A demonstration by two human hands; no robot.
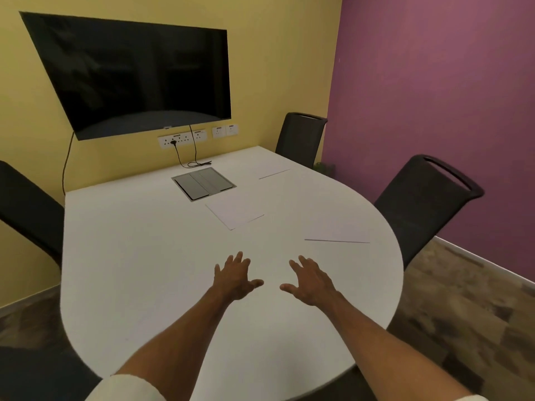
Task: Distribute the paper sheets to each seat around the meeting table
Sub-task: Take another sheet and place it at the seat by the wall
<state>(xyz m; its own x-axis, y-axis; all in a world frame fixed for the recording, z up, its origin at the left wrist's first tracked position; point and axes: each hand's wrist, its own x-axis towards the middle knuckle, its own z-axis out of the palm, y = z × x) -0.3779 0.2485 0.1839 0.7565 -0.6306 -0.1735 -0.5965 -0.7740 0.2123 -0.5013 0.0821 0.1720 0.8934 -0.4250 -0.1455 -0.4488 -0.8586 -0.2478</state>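
Head view: we hold left hand (236, 277) and right hand (311, 280) over white desk (144, 256), grip wide, empty. Paper sheets lie at desk centre (234, 212), near right chair (338, 231), far right chair (273, 170). No legible writing.

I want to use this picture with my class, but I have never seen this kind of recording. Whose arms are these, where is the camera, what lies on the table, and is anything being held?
There is no machine here. The single picture comes from a wide-angle camera worn on a person's head, looking forward and down. The left hand and right hand are that person's own, spread open over the white table with nothing in either grip. Three paper sheets lie flat: a middle sheet, a sheet before the near right chair, and a far sheet by the far chair. A grey cable hatch is set in the tabletop.
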